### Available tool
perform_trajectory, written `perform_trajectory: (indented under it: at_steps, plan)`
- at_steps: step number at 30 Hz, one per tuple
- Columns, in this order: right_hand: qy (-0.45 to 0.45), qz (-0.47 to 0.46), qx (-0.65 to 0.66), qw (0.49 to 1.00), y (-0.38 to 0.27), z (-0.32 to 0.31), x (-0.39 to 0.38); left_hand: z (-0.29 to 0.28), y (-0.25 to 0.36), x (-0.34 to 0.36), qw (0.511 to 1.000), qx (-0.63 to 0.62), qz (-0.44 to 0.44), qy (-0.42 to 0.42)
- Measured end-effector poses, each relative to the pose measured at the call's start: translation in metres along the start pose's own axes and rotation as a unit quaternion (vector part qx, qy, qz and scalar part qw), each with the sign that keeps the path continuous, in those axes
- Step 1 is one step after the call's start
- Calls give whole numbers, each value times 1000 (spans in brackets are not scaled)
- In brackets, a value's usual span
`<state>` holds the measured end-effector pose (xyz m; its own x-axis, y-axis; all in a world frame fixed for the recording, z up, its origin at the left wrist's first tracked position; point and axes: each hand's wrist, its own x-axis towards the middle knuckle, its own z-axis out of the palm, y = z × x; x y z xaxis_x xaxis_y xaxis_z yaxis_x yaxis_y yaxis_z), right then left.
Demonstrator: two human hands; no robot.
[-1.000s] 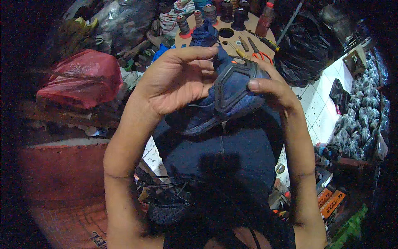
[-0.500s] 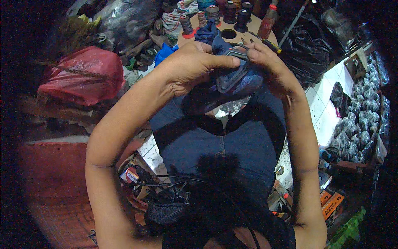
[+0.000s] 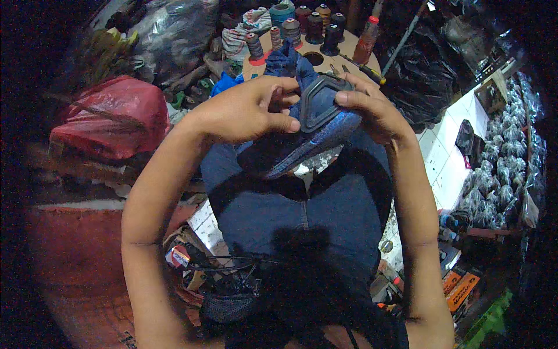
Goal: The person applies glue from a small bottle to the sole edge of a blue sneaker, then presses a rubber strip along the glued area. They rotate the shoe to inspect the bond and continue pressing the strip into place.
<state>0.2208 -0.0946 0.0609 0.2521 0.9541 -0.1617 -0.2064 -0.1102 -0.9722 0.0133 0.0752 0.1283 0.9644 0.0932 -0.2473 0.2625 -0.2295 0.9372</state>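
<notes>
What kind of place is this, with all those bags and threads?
It looks like a small, cluttered workshop, perhaps for shoes. Thread spools stand on a round board, a yellow-and-black-handled tool lies there too, and the left hand and right hand hold what seems a blue shoe.

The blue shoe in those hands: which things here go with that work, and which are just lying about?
Part of the work:
blue shoe, held by left hand and right hand
perhaps the thread spools on the round table

Probably just lying about:
red plastic bag, far left
black plastic bag, right of the table
orange boxes, lower right
</notes>
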Motion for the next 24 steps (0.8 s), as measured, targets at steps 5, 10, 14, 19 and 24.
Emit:
perform_trajectory:
  at_steps: [5,10,14,19,24]
  plan:
    - [-22,-29,-53,998,-3,-10,-1,3,-1,1,1000,-7,24,-3]
    - [-3,-51,-161,986,-8,-15,8,1,3,5,998,-69,4,-12]
    - [-5,-67,-184,981,-10,-16,9,-1,7,7,990,-137,-35,-26]
    - [-25,-53,-231,971,-15,-15,2,0,9,7,991,-133,-25,-16]
    - [-23,-129,-290,948,-19,-14,6,2,11,5,991,-133,-13,-1]
